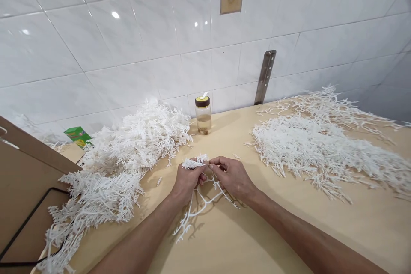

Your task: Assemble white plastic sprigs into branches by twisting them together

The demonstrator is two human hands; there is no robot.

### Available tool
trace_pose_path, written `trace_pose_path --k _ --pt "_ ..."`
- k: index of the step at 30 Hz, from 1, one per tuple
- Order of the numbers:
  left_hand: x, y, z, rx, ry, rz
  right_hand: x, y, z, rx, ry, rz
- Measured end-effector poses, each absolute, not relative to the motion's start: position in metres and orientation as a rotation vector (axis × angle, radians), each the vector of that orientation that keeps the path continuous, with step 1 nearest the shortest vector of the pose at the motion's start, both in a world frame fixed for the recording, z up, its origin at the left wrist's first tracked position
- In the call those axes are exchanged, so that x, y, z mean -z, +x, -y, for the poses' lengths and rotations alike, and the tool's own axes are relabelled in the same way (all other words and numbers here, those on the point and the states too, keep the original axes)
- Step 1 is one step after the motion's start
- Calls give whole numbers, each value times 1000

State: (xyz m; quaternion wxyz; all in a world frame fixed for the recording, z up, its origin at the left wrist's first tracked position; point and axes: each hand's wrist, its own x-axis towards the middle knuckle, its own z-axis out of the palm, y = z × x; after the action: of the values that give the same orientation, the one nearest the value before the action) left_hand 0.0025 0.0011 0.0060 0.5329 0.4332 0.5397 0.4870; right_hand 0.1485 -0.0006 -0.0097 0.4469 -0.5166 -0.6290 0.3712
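My left hand (pixel 188 180) is closed around a white branching plastic sprig, whose bushy tip (pixel 195 161) pokes out above the thumb. My right hand (pixel 231 176) pinches at the same piece, thumb and forefinger meeting beside the left fingertips. Bare white forked stems (pixel 205 201) hang below both hands and spread over the tabletop toward me. Where the fingers meet, the exact join is hidden. A heap of bushy white sprigs (pixel 135 150) lies to the left, and a flatter pile of thinner white branches (pixel 308 145) is on the right.
A lidded jar (pixel 204 122) of liquid stands near the tiled wall. Behind the left heap is a green box (pixel 78 136). A cardboard panel (pixel 28 188) rises at the left edge. A metal bracket (pixel 265 77) leans upright at the wall. Small white scraps (pixel 159 180) lie on the wooden table (pixel 272 239).
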Motion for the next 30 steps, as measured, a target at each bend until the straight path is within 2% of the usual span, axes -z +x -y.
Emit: trace_pose_path --k 17,30 --pt "-7 -2 -2 -1059 1138 -1308 5 152 -1 -1049 -1292 1530" --pt "0 -6 -7 -1110 1058 -1232 5 151 1 -1059 -1270 1562"
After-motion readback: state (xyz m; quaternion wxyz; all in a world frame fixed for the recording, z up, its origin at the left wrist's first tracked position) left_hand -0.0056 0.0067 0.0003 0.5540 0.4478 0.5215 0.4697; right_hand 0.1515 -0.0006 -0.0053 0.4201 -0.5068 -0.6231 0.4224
